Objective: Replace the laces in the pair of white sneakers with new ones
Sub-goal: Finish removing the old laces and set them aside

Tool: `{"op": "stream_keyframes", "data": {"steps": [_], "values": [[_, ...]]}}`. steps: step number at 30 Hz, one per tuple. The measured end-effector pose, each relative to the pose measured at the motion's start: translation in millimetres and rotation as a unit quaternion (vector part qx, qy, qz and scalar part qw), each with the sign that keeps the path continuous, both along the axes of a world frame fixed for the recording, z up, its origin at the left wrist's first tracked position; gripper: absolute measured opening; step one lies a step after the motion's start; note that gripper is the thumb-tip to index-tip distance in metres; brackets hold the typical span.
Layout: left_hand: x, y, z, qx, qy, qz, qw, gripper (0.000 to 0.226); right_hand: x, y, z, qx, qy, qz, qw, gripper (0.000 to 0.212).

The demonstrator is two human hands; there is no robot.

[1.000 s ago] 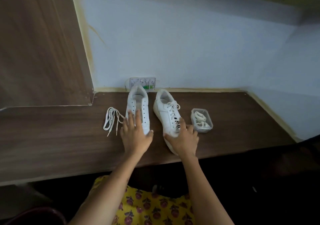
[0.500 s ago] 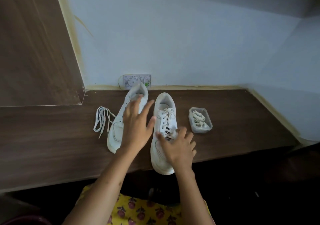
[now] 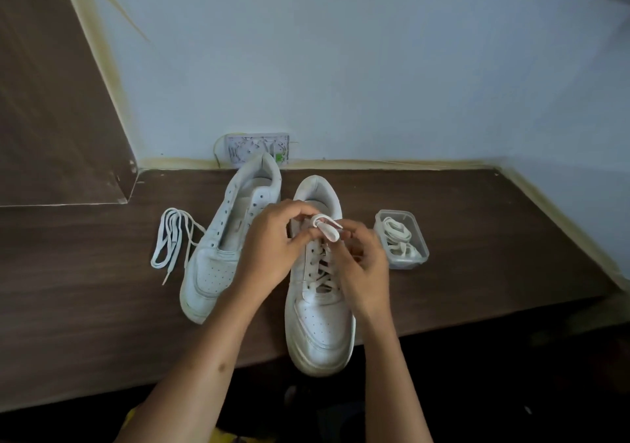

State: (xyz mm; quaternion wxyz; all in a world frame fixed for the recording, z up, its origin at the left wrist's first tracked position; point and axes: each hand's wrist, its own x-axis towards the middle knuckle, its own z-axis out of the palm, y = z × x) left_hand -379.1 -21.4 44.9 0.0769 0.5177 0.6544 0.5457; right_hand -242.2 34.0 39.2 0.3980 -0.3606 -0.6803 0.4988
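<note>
While both forearms reach in from the near edge of the tabletop (image 3: 477,238), the left hand (image 3: 272,248) and the right hand (image 3: 361,269) meet above the upper eyelets of the laced sneaker (image 3: 320,320). Each hand has its fingers curled and pinches the white lace loop (image 3: 325,226) of that sneaker's bow; the left pinches it from the left side, the right from the right and below. The laced sneaker stands with its toe over the near edge and its heel toward the far wall. Just beside it on the left lies the unlaced sneaker (image 3: 218,262), eyelets bare, angled so that its heel is at the far edge near the wall socket (image 3: 252,148) and its toe points to the near left. A loose removed lace (image 3: 170,241) lies bunched on the tabletop left of that sneaker. Right of the laced sneaker stands a clear plastic container (image 3: 414,258) holding coiled new laces (image 3: 397,238).
</note>
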Motion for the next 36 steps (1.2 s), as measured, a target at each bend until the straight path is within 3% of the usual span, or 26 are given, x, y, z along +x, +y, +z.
{"op": "stream_keyframes", "data": {"steps": [7, 11, 17, 21, 24, 27, 30, 33, 36], "values": [[3.1, -6.3, 8.9, 0.057, -0.23, -0.032, 0.971, 0.01, -8.2, -5.4, 4.8, 0.045, -0.007, 0.001, 0.999, 0.026], [-1.6, -9.9, 8.0, 0.096, -0.271, -0.011, 0.958, 0.014, -11.9, -3.3, 3.0, 0.047, 0.002, -0.023, 0.999, 0.024], [-11.3, -13.1, 1.1, 0.036, -0.211, 0.016, 0.977, 0.015, -16.9, 1.8, -2.9, -0.001, 0.037, -0.053, 0.998, 0.028], [-17.5, -14.5, -3.3, -0.041, 0.035, 0.002, 0.999, 0.023, -16.4, 2.8, 1.5, 0.022, -0.007, -0.033, 0.999, 0.026], [-30.0, -19.3, -0.1, -0.047, 0.099, -0.003, 0.994, 0.031, -15.7, 0.8, 4.4, 0.033, -0.019, -0.034, 0.999, 0.028], [-53.4, -33.9, 8.5, 0.007, 0.095, 0.164, 0.982, 0.038, -13.7, 0.5, 4.8, 0.034, -0.025, -0.035, 0.998, 0.024], [-77.4, -49.3, 10.9, 0.007, 0.079, 0.308, 0.948, 0.028, -13.5, -0.2, 5.0, 0.026, -0.022, -0.031, 0.999, 0.02], [-77.6, -41.7, -0.8, -0.038, 0.107, 0.282, 0.953, 0.027, -14.1, -2.7, 7.7, 0.037, -0.041, -0.032, 0.998, 0.019], [-57.2, -23.8, -5.1, -0.022, 0.137, 0.158, 0.978, 0.02, -16.6, -7.3, 10.3, 0.038, -0.051, -0.021, 0.998, 0.022]]}}
